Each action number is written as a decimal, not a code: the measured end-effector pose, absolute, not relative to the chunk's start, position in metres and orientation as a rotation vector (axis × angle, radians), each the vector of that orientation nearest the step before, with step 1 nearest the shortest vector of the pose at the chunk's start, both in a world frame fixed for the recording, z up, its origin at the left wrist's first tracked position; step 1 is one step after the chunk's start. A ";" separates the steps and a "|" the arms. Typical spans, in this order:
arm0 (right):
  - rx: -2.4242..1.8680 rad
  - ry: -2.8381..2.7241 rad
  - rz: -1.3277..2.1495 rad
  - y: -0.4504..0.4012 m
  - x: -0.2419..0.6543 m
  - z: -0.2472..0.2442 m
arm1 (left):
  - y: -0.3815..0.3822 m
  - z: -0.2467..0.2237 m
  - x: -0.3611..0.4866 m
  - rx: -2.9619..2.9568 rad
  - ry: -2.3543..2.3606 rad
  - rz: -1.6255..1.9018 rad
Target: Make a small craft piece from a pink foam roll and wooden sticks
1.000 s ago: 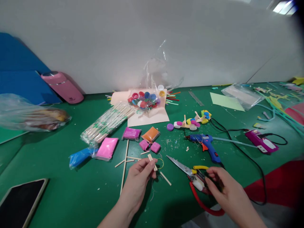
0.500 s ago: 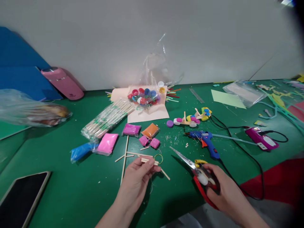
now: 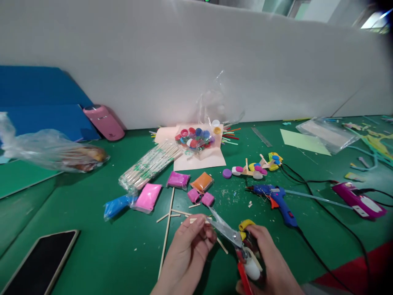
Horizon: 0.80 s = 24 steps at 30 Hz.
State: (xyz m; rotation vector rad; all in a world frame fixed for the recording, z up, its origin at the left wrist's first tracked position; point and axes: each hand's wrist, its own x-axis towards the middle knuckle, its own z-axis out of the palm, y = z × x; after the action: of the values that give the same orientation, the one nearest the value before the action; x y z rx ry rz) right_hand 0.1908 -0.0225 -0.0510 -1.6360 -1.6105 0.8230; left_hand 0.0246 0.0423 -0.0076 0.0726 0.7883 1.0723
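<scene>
My left hand [image 3: 196, 241] is closed, pinching short pale wooden sticks [image 3: 199, 221] between thumb and fingers. In my right hand [image 3: 267, 254] is a pair of scissors [image 3: 225, 230] with red and yellow handles. The blades are parted and reach the right end of the sticks; whether they touch is unclear. A white oval piece [image 3: 252, 270] and a short stick show beside the handles within my right hand, partly hidden. Loose wooden sticks [image 3: 167, 233] lie on the table left of and behind my left hand.
On the green table [image 3: 116, 262] are a blue glue gun [image 3: 278, 198] with cords, a magenta power strip [image 3: 359, 200], clay packets [image 3: 148, 197], bagged sticks [image 3: 150, 164], bottle caps [image 3: 196, 137], a small craft model [image 3: 256, 167], a phone [image 3: 43, 262] and a pink bottle [image 3: 104, 123].
My right hand has moved left with the scissors, and the blades have parted around the right end of the sticks. The camera view has tilted up and shifted left.
</scene>
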 end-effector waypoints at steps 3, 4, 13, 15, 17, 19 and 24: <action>-1.659 -1.670 0.751 -0.022 0.192 -0.057 | 0.042 -0.008 0.025 0.086 0.737 1.080; -1.660 -1.690 0.733 -0.022 0.192 -0.057 | 0.042 -0.008 0.026 0.095 0.715 1.075; -1.671 -1.716 0.750 -0.018 0.190 -0.050 | 0.037 -0.012 0.029 0.185 0.632 0.997; -1.649 -1.747 0.783 -0.017 0.191 -0.048 | 0.036 -0.013 0.028 0.222 0.642 0.972; -1.612 -1.793 0.820 -0.015 0.193 -0.046 | 0.037 -0.013 0.027 0.245 0.656 0.968; -1.604 -1.794 0.841 -0.014 0.194 -0.043 | 0.038 -0.014 0.026 0.261 0.669 0.981; -1.661 -1.751 0.844 -0.016 0.196 -0.036 | 0.038 -0.017 0.022 0.317 0.682 1.031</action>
State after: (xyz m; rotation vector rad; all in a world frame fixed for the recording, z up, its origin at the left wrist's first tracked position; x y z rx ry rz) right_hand 0.1963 -0.0161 -0.0357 -1.6610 -1.7509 0.8436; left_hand 0.0221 0.0378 -0.0172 0.3165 0.6820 1.0309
